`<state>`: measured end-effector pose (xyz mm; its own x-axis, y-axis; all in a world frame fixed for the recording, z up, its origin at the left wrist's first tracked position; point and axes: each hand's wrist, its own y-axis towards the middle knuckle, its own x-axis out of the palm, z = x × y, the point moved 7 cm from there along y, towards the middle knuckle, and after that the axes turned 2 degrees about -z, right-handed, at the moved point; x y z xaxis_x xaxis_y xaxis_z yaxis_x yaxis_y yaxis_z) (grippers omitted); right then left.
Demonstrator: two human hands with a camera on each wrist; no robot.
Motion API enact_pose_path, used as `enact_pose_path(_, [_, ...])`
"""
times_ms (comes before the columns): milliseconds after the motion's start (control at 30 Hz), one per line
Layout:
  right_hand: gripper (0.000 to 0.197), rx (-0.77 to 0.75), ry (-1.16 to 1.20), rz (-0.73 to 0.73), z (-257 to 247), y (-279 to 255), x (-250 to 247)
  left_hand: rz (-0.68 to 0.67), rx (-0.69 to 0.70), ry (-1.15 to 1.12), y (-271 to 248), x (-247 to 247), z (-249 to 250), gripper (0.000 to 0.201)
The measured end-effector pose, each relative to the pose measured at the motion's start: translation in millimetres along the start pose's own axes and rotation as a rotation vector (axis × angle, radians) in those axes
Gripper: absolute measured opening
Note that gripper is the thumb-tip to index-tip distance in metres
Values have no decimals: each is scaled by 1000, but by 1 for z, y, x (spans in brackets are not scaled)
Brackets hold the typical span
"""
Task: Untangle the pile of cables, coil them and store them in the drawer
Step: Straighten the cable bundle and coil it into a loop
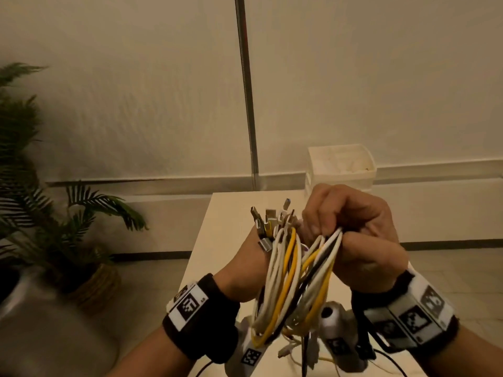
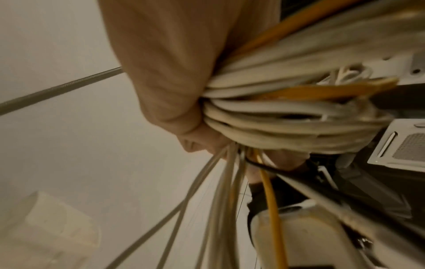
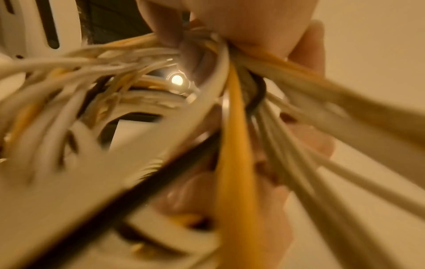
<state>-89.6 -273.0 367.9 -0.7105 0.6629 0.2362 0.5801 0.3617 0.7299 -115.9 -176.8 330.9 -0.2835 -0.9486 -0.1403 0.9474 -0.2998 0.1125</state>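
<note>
Plant (image 1: 40, 202) fronds fill the left edge, well apart from the work. Next comes the left hand (image 1: 245, 265), fingers curled round one end of the cables (image 1: 288, 281), with the plugs (image 1: 275, 219) fanning upward out of its fist. The bundle hangs as long loops, running downward toward the table (image 1: 217, 240). Just to the right, the right hand (image 1: 353, 235) clamps the neighbouring strands, touching the left. The drawer (image 1: 341, 165) stands beyond the right hand, at the far table edge, so I judge that hand the nearer for stowing.
</note>
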Motion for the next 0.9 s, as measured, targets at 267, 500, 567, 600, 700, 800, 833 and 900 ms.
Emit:
enact_pose_path(267, [16, 44, -27, -79, 10, -3, 0, -55, -47, 88, 8, 2, -6, 28])
enact_pose_path(500, [5, -43, -209, -154, 4, -6, 4, -133, 22, 254, 14, 1, -5, 37])
enact_pose_path(567, [5, -53, -235, -156, 6, -8, 7, -105, 48, 262, 16, -1, -3, 32])
enact_pose_path(600, [6, -48, -240, -152, 8, -9, 7, -120, 49, 259, 18, 1, -2, 34])
enact_pose_path(700, [12, -13, -249, -151, 13, -12, 5, -164, 20, 265, 20, 0, -10, 41])
enact_pose_path(800, [19, 60, -271, -162, 17, -10, 1, -104, 29, 153, 21, -5, -10, 18])
enact_pose_path(833, [22, 97, -275, -157, 19, -8, -1, -71, 12, 113, 22, -8, -12, 18])
enact_pose_path(900, [26, 137, -297, -149, 19, -1, -9, -24, -15, 78, 26, -13, -21, 30])
